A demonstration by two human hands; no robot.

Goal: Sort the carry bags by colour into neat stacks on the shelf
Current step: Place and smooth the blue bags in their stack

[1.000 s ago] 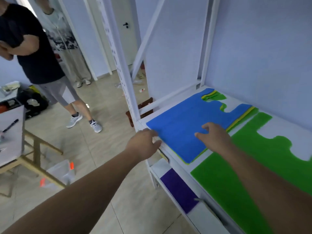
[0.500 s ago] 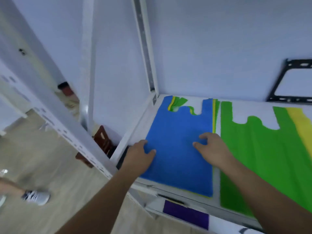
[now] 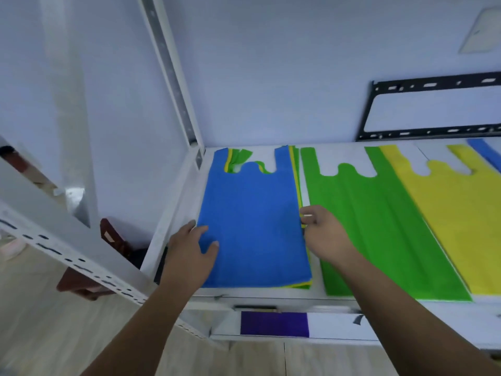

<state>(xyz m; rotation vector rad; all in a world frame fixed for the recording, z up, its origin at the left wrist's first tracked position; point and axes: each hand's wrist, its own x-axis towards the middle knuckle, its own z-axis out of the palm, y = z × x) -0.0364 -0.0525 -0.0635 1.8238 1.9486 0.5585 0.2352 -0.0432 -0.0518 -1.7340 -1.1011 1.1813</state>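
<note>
Starting at the left, past the white shelf post [image 3: 173,77]: the left hand [image 3: 189,253] lies flat on the near left edge of the blue bag [image 3: 252,226], fingers straight, grip wide and holding nothing; it's just pressing the fabric down onto the shelf [image 3: 271,297]. That blue bag is the top sheet of a mixed pile [image 3: 298,183]; yellow and green edges peek out along its right side, at the handles and at the near corner, so this pile isn't sorted yet. At its right edge the right hand [image 3: 325,237] has its fingers curled in a narrow grip, pinching the border of the blue bag; honestly can't tell whether it's caught only the blue layer or a yellow one underneath too. Just beside that a green bag [image 3: 379,226] lies spread flat, then a yellow bag [image 3: 461,213] right against its right side, and a strip of another blue one [image 3: 485,153] at the far back right; a purple bag [image 3: 273,322] sits on the shelf below.

My read: the step in hand is peeling the blue bag off the mixed pile. The next move calls for separating that single layer cleanly — left hand pinning the rest — then carrying it to wherever blue is going, probably far right; thin sheets cling, so dragging a yellow one along is the risk.
</note>
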